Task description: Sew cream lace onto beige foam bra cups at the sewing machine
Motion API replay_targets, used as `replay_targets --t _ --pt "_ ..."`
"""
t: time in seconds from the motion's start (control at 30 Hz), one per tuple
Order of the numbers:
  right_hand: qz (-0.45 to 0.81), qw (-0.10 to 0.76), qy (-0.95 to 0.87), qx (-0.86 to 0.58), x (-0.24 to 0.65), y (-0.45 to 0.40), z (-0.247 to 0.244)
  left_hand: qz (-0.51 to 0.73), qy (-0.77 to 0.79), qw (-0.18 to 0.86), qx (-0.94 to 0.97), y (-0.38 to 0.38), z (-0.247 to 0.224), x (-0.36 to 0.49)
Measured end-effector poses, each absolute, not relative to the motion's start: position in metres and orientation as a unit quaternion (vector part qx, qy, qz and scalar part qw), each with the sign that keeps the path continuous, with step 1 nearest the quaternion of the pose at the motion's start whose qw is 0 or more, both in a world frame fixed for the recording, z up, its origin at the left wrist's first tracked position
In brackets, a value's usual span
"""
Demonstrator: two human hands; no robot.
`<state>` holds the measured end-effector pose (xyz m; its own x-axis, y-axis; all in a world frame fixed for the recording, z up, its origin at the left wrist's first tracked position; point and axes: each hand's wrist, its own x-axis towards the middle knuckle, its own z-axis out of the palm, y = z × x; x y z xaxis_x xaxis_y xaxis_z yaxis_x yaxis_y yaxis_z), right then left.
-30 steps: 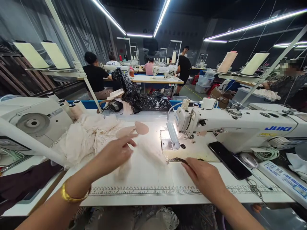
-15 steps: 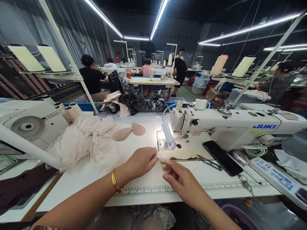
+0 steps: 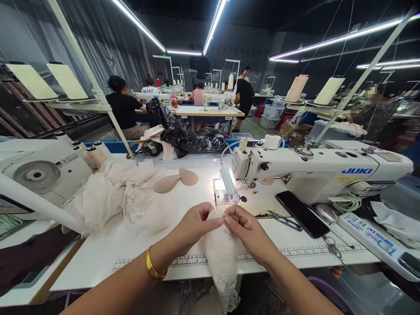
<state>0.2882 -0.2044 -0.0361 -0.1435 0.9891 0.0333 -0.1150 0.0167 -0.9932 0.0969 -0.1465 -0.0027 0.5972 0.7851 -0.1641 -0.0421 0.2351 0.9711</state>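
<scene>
While the left hand (image 3: 196, 224) and right hand (image 3: 248, 228) clamp fingers on cream lace-trimmed fabric (image 3: 221, 254), its tail overhanging the bench (image 3: 192, 199) could drag it crooked.

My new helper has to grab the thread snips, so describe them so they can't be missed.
Find the big white sewing machine with blue JUKI lettering, then the black phone lying aslant in front of it. Between that phone and the worker's right hand lie the snips. Unlike the broad, flat phone, they are slim, metallic and taper to pointed blades.
</scene>
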Motion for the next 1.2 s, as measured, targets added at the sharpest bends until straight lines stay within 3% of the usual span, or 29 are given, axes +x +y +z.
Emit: replay_targets --t 0.27,0.4,0.47,0.57,0.63,0.93,1.2 --pt "0.409 0.505 -0.579 -0.492 0.283 -0.199 -0.04 0.378 0.382 0.688 0.488 -0.154 -0.006 0.101" --pt "0.489 0.536 -0.501 -0.471 0.276 -0.193 -0.043 0.292 0.403 0.614 0.613 -0.143 -0.004 0.089" --pt "0.51 0.519 -0.481 -0.489 0.276 -0.187 -0.048 0.229 0.43 0.459 0.743 -0.124 0.002 0.074" --pt "0.497 0.48 -0.482 -0.539 0.278 -0.179 -0.057 0.178 0.496 0.083 0.846 -0.082 0.011 0.04" --pt "0.492 0.468 -0.485 -0.551 0.279 -0.176 -0.06 0.149 0.518 0.023 0.842 -0.054 0.013 0.018" --pt "0.488 0.439 -0.507 -0.559 0.278 -0.178 -0.056 0.05 0.552 -0.054 0.831 -0.017 -0.004 -0.005" --pt "0.491 0.471 -0.497 -0.539 0.282 -0.174 -0.063 0.131 0.577 -0.028 0.806 -0.024 0.022 0.009"
